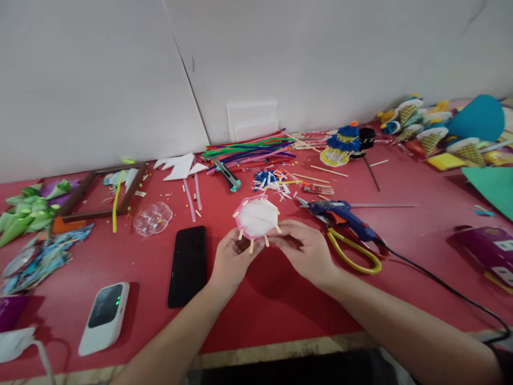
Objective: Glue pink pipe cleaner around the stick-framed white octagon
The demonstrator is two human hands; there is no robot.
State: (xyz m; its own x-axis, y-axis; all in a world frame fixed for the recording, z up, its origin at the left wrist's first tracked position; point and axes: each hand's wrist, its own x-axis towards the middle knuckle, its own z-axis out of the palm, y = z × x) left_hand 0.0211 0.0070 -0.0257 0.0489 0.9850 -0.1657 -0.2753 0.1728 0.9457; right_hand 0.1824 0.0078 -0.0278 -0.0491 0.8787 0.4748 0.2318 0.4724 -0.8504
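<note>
One pink-rimmed white disc [256,216] with stick stubs round its edge, held over the red worktop [272,299]. My left hand [231,260] and right hand [306,251] each pinch its near rim, fingers closed on it, and the disc pokes out past my fingertips. Around it: one black phone [187,266] just left of the left hand, one blue glue gun [344,214] and one pair of yellow scissors [355,251] just right of the right hand.

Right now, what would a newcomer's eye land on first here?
The pink-rimmed white piece with short wooden sticks poking out, held by the left hand and right hand over the red table. Just right of it lie a blue glue gun and yellow-handled scissors; coloured straws pile by the wall.
</note>
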